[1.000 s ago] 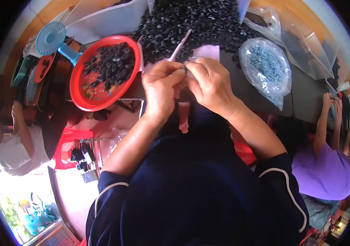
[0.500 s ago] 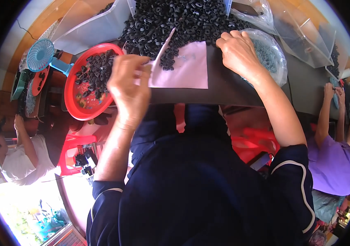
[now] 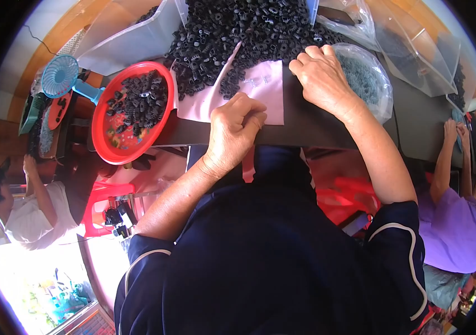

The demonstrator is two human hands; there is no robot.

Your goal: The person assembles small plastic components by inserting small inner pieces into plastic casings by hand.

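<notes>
My left hand (image 3: 234, 131) is over the near edge of a pink sheet (image 3: 274, 106), its fingers drawn into a pinch; whatever they hold, if anything, is hidden. My right hand (image 3: 323, 78) hovers at the right side of a heap of small black plastic pieces (image 3: 249, 33), fingers curled and fingertips out of sight. Right beside it lies a clear plastic bag (image 3: 384, 103) filled with small grey-blue pieces (image 3: 359, 72). A few tiny clear pieces (image 3: 257, 81) rest on the sheet, and black pieces spill onto its left part.
Left of the sheet, a red basin (image 3: 97, 125) holds more black pieces (image 3: 143, 97). A blue fan (image 3: 60, 76) stands beside it. Translucent bins (image 3: 132, 47) flank the heap. Co-workers sit at far left (image 3: 37, 212) and far right (image 3: 455, 229).
My left hand has moved right, from beside the red basin to the sheet's near edge, its fingers now closed together. My right hand has shifted slightly left.
</notes>
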